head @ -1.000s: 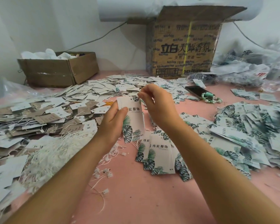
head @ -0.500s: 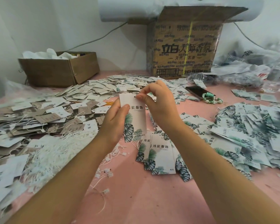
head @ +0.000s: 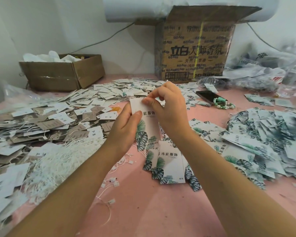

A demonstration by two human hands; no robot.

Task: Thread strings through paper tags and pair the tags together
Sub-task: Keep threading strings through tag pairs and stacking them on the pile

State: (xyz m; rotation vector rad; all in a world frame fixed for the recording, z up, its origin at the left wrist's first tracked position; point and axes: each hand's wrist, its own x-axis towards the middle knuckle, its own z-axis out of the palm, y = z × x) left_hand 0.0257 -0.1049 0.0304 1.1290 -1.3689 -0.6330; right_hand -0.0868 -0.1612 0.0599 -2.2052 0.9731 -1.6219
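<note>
My left hand [head: 125, 129] holds a white paper tag with green leaf print [head: 146, 132] upright above the pink table, thumb on its face. At the tag's top edge my right hand [head: 167, 106] pinches with thumb and forefinger; any string there is too thin to see. A small stack of the same leaf tags [head: 167, 161] lies just below my hands. A heap of white strings [head: 58, 159] lies at the left front.
Small white and brown tags [head: 61, 117] cover the left of the pink table [head: 143, 211]. A big pile of leaf tags [head: 266, 137] lies right. Behind stand a low carton [head: 61, 72], a tall printed carton [head: 195, 48], a phone with a bead bracelet [head: 212, 98] and plastic bags [head: 263, 72].
My right hand has closed in onto the top edge of the tag, which has tipped a little more upright. The left hand keeps its hold.
</note>
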